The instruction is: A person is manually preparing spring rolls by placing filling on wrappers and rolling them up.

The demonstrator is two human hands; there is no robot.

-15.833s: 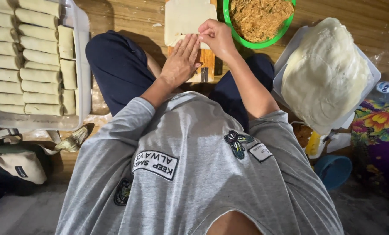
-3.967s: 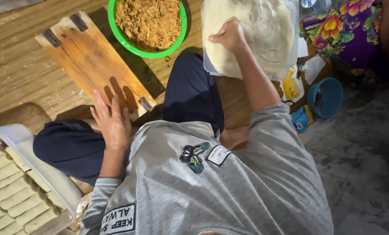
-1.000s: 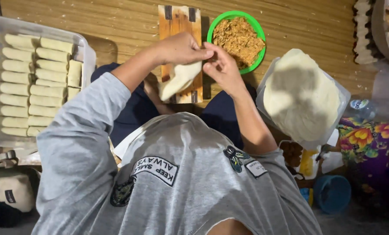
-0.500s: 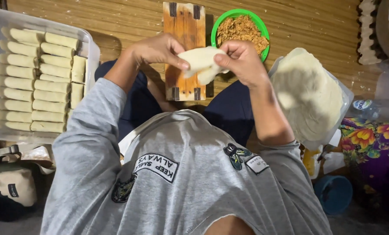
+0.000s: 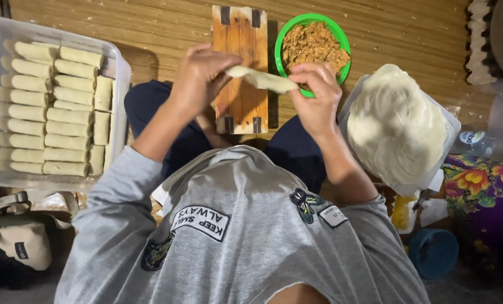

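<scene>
Both hands pinch one thin wrapper (image 5: 261, 79), raised just above the wooden board (image 5: 242, 67): the left hand (image 5: 199, 76) grips its left end, the right hand (image 5: 315, 95) its right. Left of the board, a clear tray (image 5: 119, 73) already holds many finished rolls (image 5: 54, 107). Right of the board, the green bowl of filling (image 5: 314, 45) and the wrapper stack (image 5: 397, 125) look far from used up.

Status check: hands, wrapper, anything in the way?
Left hand and right hand pinch wrapper ends. Wrapper held above board. Nothing between them.
</scene>
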